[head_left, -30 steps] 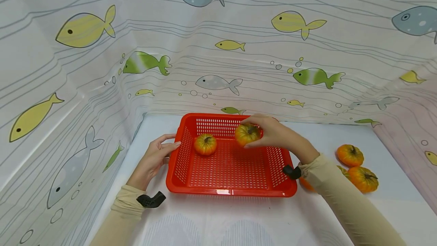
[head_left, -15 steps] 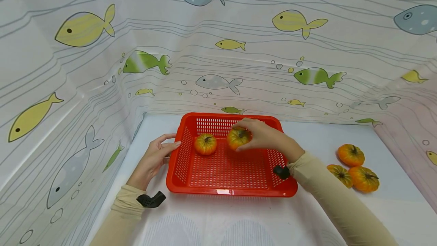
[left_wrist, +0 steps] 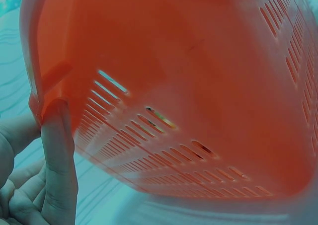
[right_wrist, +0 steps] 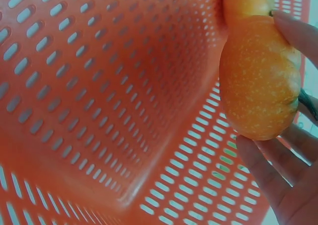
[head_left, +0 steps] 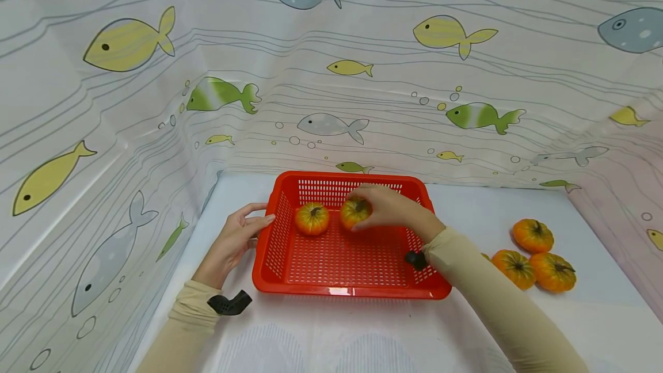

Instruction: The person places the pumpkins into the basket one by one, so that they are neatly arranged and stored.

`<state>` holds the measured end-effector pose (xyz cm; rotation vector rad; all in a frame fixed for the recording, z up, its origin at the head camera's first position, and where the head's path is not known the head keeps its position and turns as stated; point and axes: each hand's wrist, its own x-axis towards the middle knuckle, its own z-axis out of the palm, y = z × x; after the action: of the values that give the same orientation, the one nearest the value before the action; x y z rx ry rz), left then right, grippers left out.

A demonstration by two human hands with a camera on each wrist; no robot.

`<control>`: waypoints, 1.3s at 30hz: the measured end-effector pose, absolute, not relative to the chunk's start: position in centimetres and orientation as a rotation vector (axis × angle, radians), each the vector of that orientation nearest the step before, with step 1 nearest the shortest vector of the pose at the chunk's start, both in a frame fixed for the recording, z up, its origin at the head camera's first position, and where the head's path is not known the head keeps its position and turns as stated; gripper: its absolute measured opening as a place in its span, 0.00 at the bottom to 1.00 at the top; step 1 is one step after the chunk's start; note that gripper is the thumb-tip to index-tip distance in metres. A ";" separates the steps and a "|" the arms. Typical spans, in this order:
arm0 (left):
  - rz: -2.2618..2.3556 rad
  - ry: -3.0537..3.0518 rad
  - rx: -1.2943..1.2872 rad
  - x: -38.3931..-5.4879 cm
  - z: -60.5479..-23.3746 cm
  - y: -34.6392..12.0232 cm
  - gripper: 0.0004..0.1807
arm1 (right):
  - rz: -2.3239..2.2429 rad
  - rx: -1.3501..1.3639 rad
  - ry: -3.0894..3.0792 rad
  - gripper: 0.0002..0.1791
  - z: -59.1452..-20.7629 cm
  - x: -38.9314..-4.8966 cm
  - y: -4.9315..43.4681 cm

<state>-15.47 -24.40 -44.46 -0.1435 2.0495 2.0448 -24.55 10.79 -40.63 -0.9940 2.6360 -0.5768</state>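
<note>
Inside the red plastic basket [head_left: 342,290], my right hand [head_left: 383,207] grips a small orange-yellow pumpkin [head_left: 354,213] between thumb and fingers. In the right wrist view the held pumpkin [right_wrist: 261,81] has its green stem toward the palm. Just left of it a second pumpkin [head_left: 312,219] rests on the basket floor; whether the two touch is hard to tell. My left hand [head_left: 236,238] holds the basket's left rim, thumb on top. In the left wrist view, fingers [left_wrist: 58,160] pinch the rim of the basket wall [left_wrist: 164,61].
Right of the basket lie several more pumpkins, among them a rear one [head_left: 533,235], a front one [head_left: 552,272] and one beside it [head_left: 514,268]. My right sleeve partly covers another. A fish-patterned curtain [head_left: 331,96] stands behind and at both sides of the white table [head_left: 321,332].
My right hand has moved left with the pumpkin, close to the one in the basket. More of the pumpkins on the right now show past the sleeve. The left hand stays put.
</note>
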 end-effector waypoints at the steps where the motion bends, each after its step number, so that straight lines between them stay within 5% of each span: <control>1: 2.045 2.048 -0.145 -15.5 -44.4 -24.4 0.33 | -0.573 -0.995 2.635 0.39 -40.8 -24.6 10.7; 39: 2.046 2.055 -0.148 -15.6 -44.5 -24.4 0.34 | -0.574 -0.965 2.600 0.38 -42.7 -24.5 8.5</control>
<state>-15.56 -24.43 -44.52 -0.1483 2.0552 2.0459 -24.47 8.46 -42.72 -0.9650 2.6005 -0.5735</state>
